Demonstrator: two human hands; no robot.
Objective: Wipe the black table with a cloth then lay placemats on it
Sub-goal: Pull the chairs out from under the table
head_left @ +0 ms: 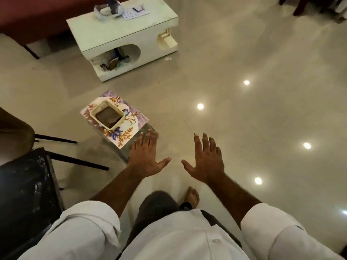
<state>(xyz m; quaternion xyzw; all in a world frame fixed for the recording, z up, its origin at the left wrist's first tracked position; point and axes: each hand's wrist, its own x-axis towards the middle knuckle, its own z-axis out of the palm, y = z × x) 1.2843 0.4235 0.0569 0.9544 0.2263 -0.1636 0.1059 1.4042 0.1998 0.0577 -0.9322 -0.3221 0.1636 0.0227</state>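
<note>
A corner of the black table [24, 194] shows at the lower left, its glossy top smeared with pale streaks. Ahead on a small glass stool lies a floral placemat [129, 126], and a cream basket [107, 114] holding a brown cloth stands on it. My left hand [145, 156] is spread flat in the air just right of the placemat's near corner, fingers apart, holding nothing. My right hand [205, 159] is spread the same way further right, above bare floor. Both hands are empty.
A white low table [122, 34] with small items on top and in its cut-out stands at the back. A chair [15, 136] with black legs is at the left. The floor is glossy beige tile with light reflections. My bare foot [192, 196] shows below.
</note>
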